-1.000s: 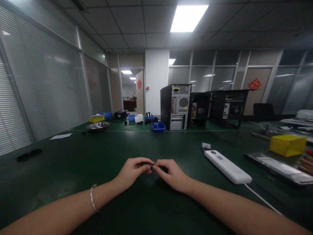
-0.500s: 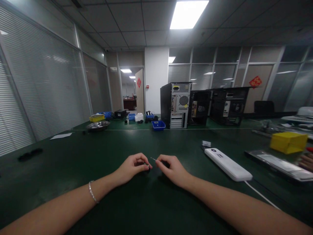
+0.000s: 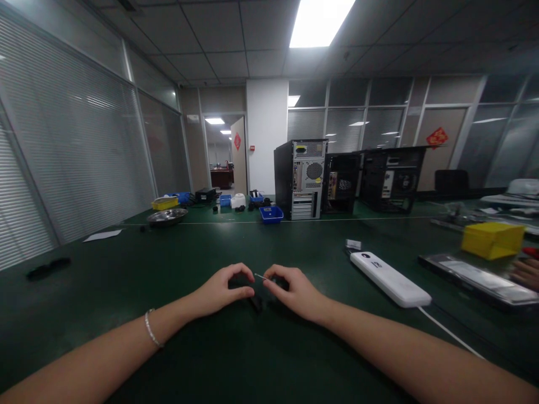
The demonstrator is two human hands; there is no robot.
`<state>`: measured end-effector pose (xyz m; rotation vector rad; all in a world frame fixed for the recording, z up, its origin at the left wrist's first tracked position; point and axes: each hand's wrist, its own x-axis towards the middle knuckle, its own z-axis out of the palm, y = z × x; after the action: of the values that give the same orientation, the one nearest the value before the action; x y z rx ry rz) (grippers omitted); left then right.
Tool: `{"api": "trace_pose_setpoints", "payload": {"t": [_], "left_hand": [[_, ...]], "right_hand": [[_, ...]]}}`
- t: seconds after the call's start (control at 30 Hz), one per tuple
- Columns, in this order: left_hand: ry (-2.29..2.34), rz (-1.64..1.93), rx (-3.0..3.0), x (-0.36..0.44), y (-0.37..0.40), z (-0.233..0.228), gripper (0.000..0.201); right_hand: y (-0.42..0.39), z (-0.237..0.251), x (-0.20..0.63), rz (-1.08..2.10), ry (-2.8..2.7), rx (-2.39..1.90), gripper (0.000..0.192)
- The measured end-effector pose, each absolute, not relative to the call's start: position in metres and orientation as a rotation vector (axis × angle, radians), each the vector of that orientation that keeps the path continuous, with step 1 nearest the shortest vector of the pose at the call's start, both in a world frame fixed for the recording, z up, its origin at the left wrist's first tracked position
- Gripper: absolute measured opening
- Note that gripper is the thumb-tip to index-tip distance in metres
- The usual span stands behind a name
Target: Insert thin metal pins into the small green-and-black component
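Observation:
Both my forearms rest on a dark green table (image 3: pixel 126 280). My left hand (image 3: pixel 221 289), a bracelet on its wrist, curls thumb and forefinger into a ring around a small black part (image 3: pixel 255 303) on the table; whether it grips the part I cannot tell. My right hand (image 3: pixel 295 290) pinches a thin metal pin (image 3: pixel 260 276) whose tip points left toward the left hand. The two hands are a few centimetres apart.
A white power strip (image 3: pixel 389 279) with a cable lies to the right, a yellow bin (image 3: pixel 492 240) and flat silver device (image 3: pixel 475 276) beyond it. Another person's fingers (image 3: pixel 524 272) show at the right edge. Computer towers (image 3: pixel 301 178), blue bins and a metal bowl (image 3: pixel 167 216) stand far back.
My hands, joined a second ago, have drawn apart. The right hand has pulled the thin pin out to the right, and the left hand has lowered over the small black part.

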<state>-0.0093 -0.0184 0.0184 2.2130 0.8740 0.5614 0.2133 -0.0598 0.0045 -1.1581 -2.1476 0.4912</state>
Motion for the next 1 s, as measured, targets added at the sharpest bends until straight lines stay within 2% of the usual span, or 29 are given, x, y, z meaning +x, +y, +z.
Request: {"api": "trace_pose_setpoints", "payload": {"t": [0.23,0.33,0.47,0.57,0.8,1.0], "left_hand": [[1.049,0.51,2.475,-0.002,-0.034,0.017,0.052],[1.087,0.471,2.516,0.001,-0.038,0.015,0.056],[1.038,0.448,2.483,0.001,-0.038,0.012,0.045],[0.97,0.482,2.436,0.0,-0.036,0.009,0.036],[0.834,0.641,2.154,0.0,-0.029,0.005,0.036],[0.638,0.694,1.803,0.002,-0.022,0.0,0.038]], "right_hand": [[-0.051,0.003,0.222,0.385,-2.177,-1.261,0.021],[-0.049,0.008,0.227,0.434,-2.232,-1.33,0.02],[-0.051,0.013,0.23,0.538,-2.348,-1.351,0.031],[-0.052,0.012,0.231,0.505,-2.387,-1.34,0.038],[-0.055,0.01,0.228,0.484,-2.373,-1.34,0.024],[-0.059,0.015,0.225,0.481,-2.263,-1.335,0.023]]}}
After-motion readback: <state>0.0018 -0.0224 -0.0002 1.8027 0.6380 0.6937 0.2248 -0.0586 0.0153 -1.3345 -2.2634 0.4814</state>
